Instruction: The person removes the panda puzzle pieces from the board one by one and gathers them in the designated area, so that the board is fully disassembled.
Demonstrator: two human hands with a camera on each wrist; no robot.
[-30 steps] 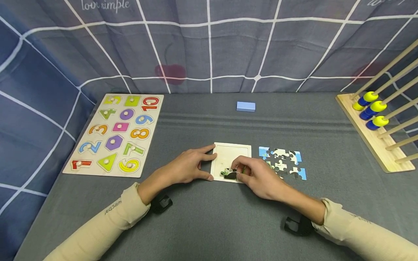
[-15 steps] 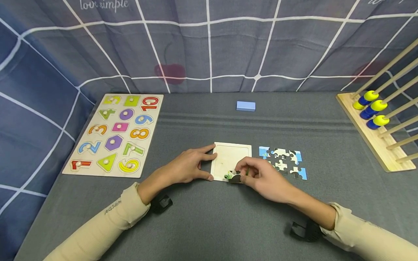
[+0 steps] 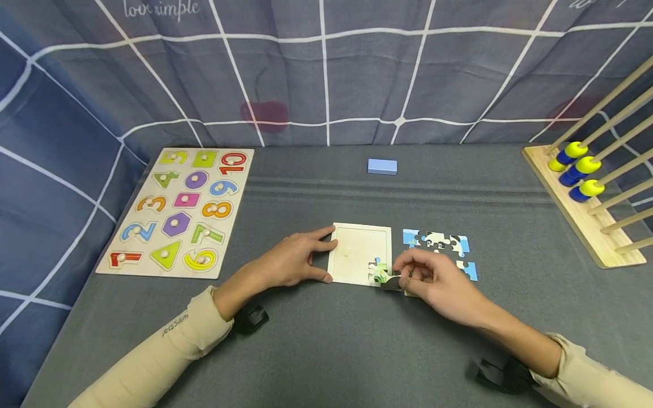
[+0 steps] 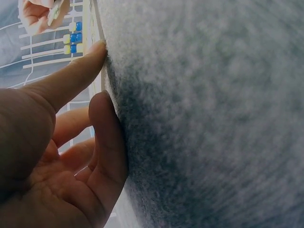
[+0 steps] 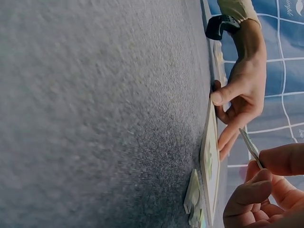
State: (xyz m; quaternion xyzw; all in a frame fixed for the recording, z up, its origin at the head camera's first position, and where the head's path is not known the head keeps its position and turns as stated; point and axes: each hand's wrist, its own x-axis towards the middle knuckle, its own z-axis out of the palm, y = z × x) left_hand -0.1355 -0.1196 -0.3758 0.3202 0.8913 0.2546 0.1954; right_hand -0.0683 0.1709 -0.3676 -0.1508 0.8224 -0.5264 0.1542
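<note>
My left hand [image 3: 293,259] rests at the left edge of a square wooden puzzle tray [image 3: 352,243], thumb and fingertips touching its rim. With thumb and fingers, my right hand [image 3: 441,283] pinches a puzzle piece [image 3: 390,283], raised and tilted at the tray's lower right corner. In the right wrist view, the pinched puzzle piece [image 5: 250,148] is seen nearly edge-on. Another puzzle piece [image 3: 374,267], green and white with a blue tab, lies inside the tray's lower right corner. Several panda puzzle pieces [image 3: 436,240] lie right of the tray, partly hidden by my right hand.
A wooden number-and-shape peg board [image 3: 176,212] lies on the left. A small blue block [image 3: 382,166] sits toward the back. On the right stands a wooden bead rack [image 3: 586,209] with yellow and blue beads. A grid-patterned curtain [image 3: 326,73] hangs behind the grey table surface [image 3: 326,345].
My right hand has moved right with the pinched puzzle piece, from over the tray to its lower right corner. The puzzle piece inside that corner has come into view. My left hand stays put.
</note>
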